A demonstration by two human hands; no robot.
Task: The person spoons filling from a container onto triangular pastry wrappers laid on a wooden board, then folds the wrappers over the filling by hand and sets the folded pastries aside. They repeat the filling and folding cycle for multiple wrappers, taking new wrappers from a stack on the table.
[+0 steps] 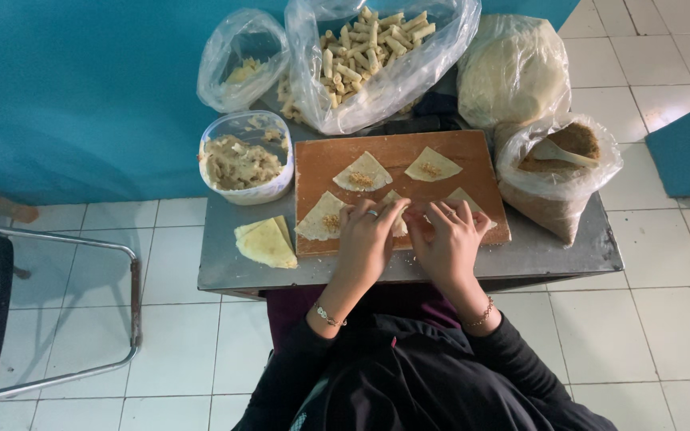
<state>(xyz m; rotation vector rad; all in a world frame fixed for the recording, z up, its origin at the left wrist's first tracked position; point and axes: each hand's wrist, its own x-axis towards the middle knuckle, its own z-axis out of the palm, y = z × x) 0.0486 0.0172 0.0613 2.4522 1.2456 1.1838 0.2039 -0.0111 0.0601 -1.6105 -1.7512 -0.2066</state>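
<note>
On the wooden board point(393, 152), my left hand point(367, 239) and right hand point(449, 243) press together, fingers pinching a pastry wrapper point(398, 226). Four filled triangles point(362, 173) wait unrolled; the bag of finished rolls point(369, 44) is heaped, and spare wrappers point(265, 242) remain.

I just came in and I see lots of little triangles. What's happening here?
A person sits at a small metal table, both hands on one dough triangle on a wooden board. The left hand and right hand press it at the board's near edge. Four more triangles lie around with filling on them. A tub of filling and a bag of finished rolls stand behind.
</note>
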